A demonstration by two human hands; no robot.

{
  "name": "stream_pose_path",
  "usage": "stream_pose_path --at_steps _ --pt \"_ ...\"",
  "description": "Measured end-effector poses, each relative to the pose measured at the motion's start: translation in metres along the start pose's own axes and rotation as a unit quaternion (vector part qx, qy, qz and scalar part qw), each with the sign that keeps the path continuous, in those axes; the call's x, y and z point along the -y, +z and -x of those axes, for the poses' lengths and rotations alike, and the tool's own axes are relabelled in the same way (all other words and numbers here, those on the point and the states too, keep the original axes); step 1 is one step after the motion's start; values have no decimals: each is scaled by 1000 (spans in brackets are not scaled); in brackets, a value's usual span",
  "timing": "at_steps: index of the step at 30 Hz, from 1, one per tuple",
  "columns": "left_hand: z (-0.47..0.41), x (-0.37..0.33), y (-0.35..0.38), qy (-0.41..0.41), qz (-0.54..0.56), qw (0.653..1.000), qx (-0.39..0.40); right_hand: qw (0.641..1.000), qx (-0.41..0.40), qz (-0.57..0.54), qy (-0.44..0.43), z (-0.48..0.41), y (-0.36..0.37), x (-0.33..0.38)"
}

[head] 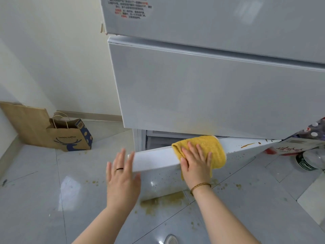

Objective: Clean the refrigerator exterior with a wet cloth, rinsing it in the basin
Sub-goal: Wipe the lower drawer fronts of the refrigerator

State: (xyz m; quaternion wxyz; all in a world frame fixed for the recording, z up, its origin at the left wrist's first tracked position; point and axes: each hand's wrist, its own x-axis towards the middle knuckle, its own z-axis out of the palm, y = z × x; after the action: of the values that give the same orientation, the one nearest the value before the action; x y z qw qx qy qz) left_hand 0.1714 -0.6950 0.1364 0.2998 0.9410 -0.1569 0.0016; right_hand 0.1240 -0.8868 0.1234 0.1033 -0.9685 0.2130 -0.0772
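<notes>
Cloth (pixel 205 150), yellow and folded, lies pressed on the top edge of the open bottom drawer (pixel 154 160) of the white refrigerator (pixel 211 88), under the flat right hand (pixel 196 163). Left hand (pixel 121 175), at nine o'clock of it, is spread wide, holding nothing. Two paper bags (pixel 70 136) stand at ten o'clock; contents unseen.

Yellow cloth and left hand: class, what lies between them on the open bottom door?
Head view: only bare white door edge separates the left hand from the yellow cloth.

Paper bag (pixel 70 136) — left of refrigerator (pixel 211 88)
</notes>
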Motion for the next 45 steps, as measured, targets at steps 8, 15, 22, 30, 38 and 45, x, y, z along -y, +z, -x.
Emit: stream_pose_path --at_steps 8,15,22,30,38,45 --pt "12 -58 45 118 -223 952 171 987 -93 -45 -122 -2 -3 -85" --pt "14 -87 46 44 -270 938 215 989 -116 -42 -81 -20 -34 -186" --pt "16 -102 55 65 -273 937 207 986 -138 -62 -68 -22 -39 -221" --pt "27 -88 71 144 -292 930 169 989 -128 -67 1 -34 -50 -245" --pt "17 -85 71 166 -319 916 177 965 -170 -158 124 -29 -33 -186" --pt "1 -75 78 197 -310 924 106 989 -108 -99 -17 -16 -25 -191"
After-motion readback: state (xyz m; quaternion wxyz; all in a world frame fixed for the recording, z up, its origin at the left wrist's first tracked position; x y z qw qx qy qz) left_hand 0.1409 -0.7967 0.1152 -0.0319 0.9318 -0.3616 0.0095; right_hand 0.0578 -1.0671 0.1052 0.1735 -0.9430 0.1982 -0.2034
